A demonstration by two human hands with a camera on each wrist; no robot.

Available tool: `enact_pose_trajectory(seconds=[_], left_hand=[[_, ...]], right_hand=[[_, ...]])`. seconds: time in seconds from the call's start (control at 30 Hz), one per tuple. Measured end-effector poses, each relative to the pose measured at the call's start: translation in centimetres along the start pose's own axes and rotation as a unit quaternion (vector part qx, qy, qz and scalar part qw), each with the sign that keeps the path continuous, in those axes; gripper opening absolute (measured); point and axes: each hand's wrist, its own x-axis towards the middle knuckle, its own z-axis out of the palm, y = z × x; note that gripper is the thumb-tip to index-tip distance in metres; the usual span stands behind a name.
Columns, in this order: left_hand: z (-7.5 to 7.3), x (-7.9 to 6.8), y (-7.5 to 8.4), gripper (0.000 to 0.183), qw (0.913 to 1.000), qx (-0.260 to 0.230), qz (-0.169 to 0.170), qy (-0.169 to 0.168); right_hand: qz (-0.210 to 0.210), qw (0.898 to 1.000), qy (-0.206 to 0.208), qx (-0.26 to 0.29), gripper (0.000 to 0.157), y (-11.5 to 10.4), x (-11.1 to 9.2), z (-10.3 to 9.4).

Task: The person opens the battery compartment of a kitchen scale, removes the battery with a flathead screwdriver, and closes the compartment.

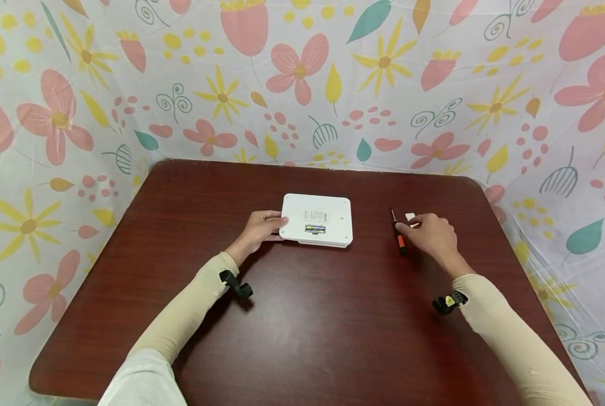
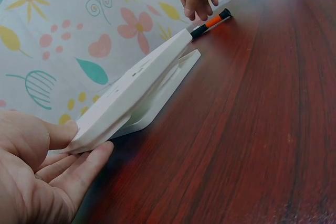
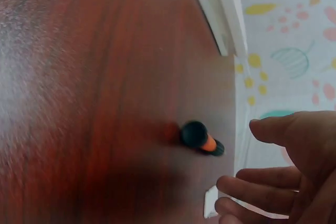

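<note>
A white kitchen scale (image 1: 327,207) lies underside up, its label and a small battery compartment (image 1: 315,229) facing upward with batteries showing. My left hand (image 1: 259,230) grips its left edge, thumb on top and fingers underneath; in the left wrist view the scale tilts above the table on a lower white plate (image 2: 157,106). To the right lies a screwdriver (image 1: 401,242) with a black and orange handle. Over a small white piece (image 1: 410,217) beside it hovers my right hand (image 1: 434,235). The right wrist view shows its thumb and fingers (image 3: 262,195) apart, holding nothing.
The dark reddish-brown table (image 1: 307,327) has rounded corners. A white flower-printed cloth (image 1: 302,113) hangs around its back and sides. Each forearm wears a beige sleeve (image 1: 195,304) and a black strap (image 1: 236,285).
</note>
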Motion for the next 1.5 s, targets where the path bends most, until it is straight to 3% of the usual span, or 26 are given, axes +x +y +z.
enact_pose_trajectory(seconds=[0.3,0.47,0.67,0.8,0.97,1.23,1.5], left_hand=[[0.1,-0.1,0.0,0.038,1.0000,0.002,0.003,0.005],[0.2,0.0,0.0,0.037,1.0000,0.000,0.003,0.008],[0.2,0.0,0.1,0.039,1.0000,-0.003,0.002,0.009],[0.2,0.1,0.2,0.040,1.0000,-0.005,-0.003,0.008],[0.1,0.1,0.2,0.040,1.0000,-0.004,-0.006,0.007],[0.0,0.2,0.1,0.039,1.0000,-0.004,-0.005,0.005],[0.0,0.4,0.0,0.038,1.0000,-0.006,-0.003,0.007]], right_hand=[[0.030,0.999,0.003,-0.031,0.050,-1.0,0.6,2.0],[0.027,0.999,0.000,-0.018,0.048,-0.9,0.7,2.4],[0.029,0.999,0.018,-0.002,0.030,-0.4,1.2,2.7],[0.024,0.999,0.018,0.014,0.030,-0.2,1.1,2.6],[-0.011,0.999,0.011,0.039,0.030,-0.9,0.7,1.8],[-0.054,0.995,-0.059,0.067,0.033,-2.9,-0.4,0.1],[-0.107,0.989,-0.075,0.075,0.024,-4.8,-1.1,-1.5]])
